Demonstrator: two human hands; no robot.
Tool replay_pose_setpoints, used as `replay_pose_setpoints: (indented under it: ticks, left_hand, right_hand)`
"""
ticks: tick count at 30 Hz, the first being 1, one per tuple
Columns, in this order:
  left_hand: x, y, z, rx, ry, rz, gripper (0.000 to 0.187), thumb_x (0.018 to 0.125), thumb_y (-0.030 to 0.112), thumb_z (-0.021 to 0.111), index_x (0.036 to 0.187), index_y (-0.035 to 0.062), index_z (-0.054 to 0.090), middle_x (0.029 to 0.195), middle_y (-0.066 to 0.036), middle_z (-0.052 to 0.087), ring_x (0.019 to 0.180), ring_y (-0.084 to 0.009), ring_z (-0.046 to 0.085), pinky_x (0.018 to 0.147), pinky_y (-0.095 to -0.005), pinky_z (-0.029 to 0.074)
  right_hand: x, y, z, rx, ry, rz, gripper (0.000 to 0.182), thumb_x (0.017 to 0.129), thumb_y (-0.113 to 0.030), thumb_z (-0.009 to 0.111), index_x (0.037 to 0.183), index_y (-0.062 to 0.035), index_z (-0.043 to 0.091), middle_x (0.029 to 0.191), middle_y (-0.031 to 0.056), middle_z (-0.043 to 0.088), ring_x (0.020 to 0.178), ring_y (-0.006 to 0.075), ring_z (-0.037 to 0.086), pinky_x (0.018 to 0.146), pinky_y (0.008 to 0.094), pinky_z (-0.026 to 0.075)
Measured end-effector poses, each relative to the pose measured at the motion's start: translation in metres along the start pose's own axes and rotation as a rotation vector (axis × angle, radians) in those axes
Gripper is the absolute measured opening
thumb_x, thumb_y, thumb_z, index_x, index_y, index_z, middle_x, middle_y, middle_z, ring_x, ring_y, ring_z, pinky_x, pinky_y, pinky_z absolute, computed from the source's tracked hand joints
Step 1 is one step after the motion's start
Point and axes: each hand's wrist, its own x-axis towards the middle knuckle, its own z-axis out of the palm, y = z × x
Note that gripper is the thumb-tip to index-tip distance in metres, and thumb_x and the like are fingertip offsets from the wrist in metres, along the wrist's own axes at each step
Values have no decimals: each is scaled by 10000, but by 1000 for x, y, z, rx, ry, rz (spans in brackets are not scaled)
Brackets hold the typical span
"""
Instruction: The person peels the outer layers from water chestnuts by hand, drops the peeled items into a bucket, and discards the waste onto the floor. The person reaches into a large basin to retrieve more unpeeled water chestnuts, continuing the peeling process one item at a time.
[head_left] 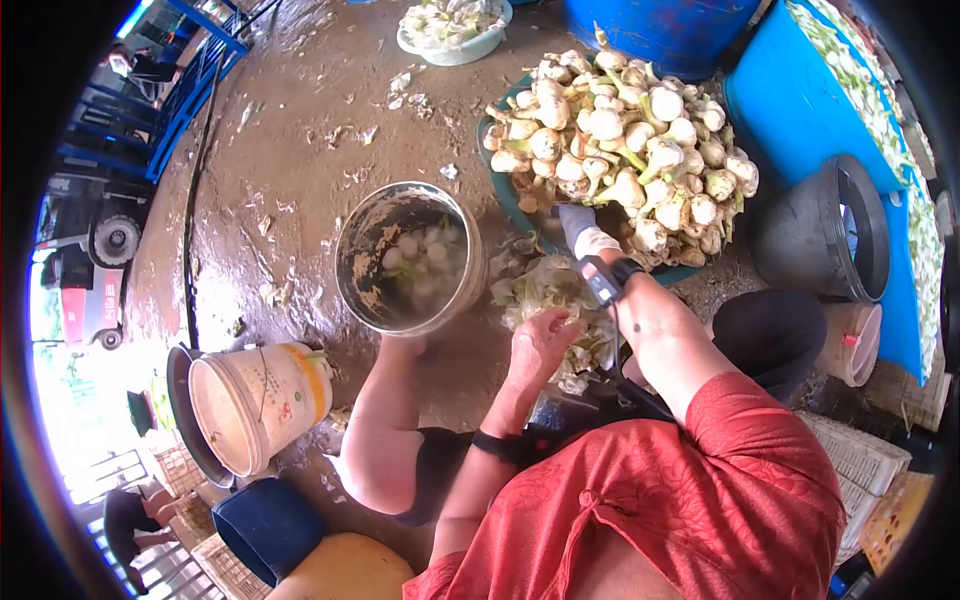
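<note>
My left hand (545, 345) is bare and hovers over a heap of leafy peelings (560, 290), its fingers loosely curved and apart, with nothing visible in it. My right hand (590, 235), in a grey-and-white glove, reaches to the near edge of a pile of garlic bulbs (665, 155). Its fingers look closed; what they hold, if anything, is hidden. The soil-stained bulbs with cut stems fill a wide green basin (503, 195). Left of my hands stands a metal pot (478, 265) with cleaner white bulbs (425, 255) inside.
A dirty white bucket (285, 400) lies tipped at left. A black bucket (800, 240) and blue bins stand at right; a blue barrel (660, 35) is behind the basin. A bowl of peelings (460, 50) sits far back. Scraps litter the wet floor (290, 190).
</note>
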Motion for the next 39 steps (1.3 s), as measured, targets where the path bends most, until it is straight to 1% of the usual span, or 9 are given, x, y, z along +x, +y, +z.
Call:
replay_pose_setpoints:
  ticks: [1, 6, 9, 10, 11, 16, 23, 26, 39]
  left_hand:
    - [3, -2, -1, -102, -6, -41, 290, 795, 186, 663, 991, -26, 641, 786, -100, 669, 713, -148, 623, 662, -275, 494]
    - [10, -7, 1, -363, 83, -126, 249, 837, 156, 638, 984, -45, 637, 798, -41, 645, 707, -98, 592, 634, -240, 483]
    - [12, 3, -8, -640, 62, -336, 301, 853, 186, 630, 1053, -38, 608, 878, -77, 637, 747, -148, 613, 645, -274, 512]
    - [12, 9, -9, -700, 80, -360, 371, 855, 212, 635, 1115, -44, 570, 919, -103, 638, 762, -174, 624, 646, -286, 516]
    - [13, 6, -7, -809, 77, -376, 483, 846, 223, 653, 1216, -40, 488, 1020, -143, 616, 802, -210, 628, 650, -304, 520]
    - [15, 4, -6, -1324, -83, -117, 439, 873, 83, 597, 1278, 50, 430, 1114, -84, 578, 937, -188, 605, 742, -330, 539]
    - [6, 0, 0, -939, 240, 41, 461, 730, 65, 707, 1146, -21, 529, 971, -77, 620, 822, -152, 604, 722, -284, 514]
    - [0, 3, 1, -42, 554, 220, 531, 600, 110, 809, 1068, 18, 574, 911, -62, 583, 811, -154, 597, 716, -273, 499]
    - [-6, 9, -18, -870, 111, 6, 447, 635, 2, 733, 1055, -8, 581, 869, -61, 627, 755, -152, 612, 714, -274, 508]
  right_hand:
    - [-42, -18, -26, -346, 80, -342, 236, 809, -293, 617, 908, -90, 684, 883, 116, 691, 794, 207, 653, 717, 335, 481]
    - [-85, -5, -65, 693, -232, 17, 74, 809, -62, 556, 786, -38, 622, 725, 69, 630, 703, 164, 619, 608, 313, 469]
    - [-109, 0, -81, -322, 96, -947, 94, 732, -96, 599, 797, -87, 666, 891, 149, 644, 799, 300, 622, 675, 381, 493]
    - [-134, -21, -80, 240, -94, -518, 157, 746, -93, 603, 878, -76, 685, 901, 131, 655, 823, 273, 636, 710, 353, 504]
    - [-145, -25, -81, 51, 51, -823, 173, 803, -103, 588, 933, -44, 686, 893, 93, 675, 829, 202, 645, 733, 311, 505]
    - [-194, -57, -64, 1148, -342, -138, 341, 933, -312, 524, 987, 8, 629, 925, 85, 663, 811, 161, 623, 738, 287, 495]
    - [-211, -67, -82, 611, -112, -396, 517, 941, -483, 467, 801, -9, 619, 709, 6, 578, 638, 103, 476, 578, 302, 410]
    - [-210, -60, -65, 576, -106, -312, 354, 905, -311, 591, 778, 19, 609, 654, 14, 543, 609, 106, 409, 550, 303, 384]
    - [-230, -42, -81, 517, -14, -729, 151, 885, -133, 591, 918, 13, 608, 775, 9, 598, 690, 67, 494, 594, 259, 435]
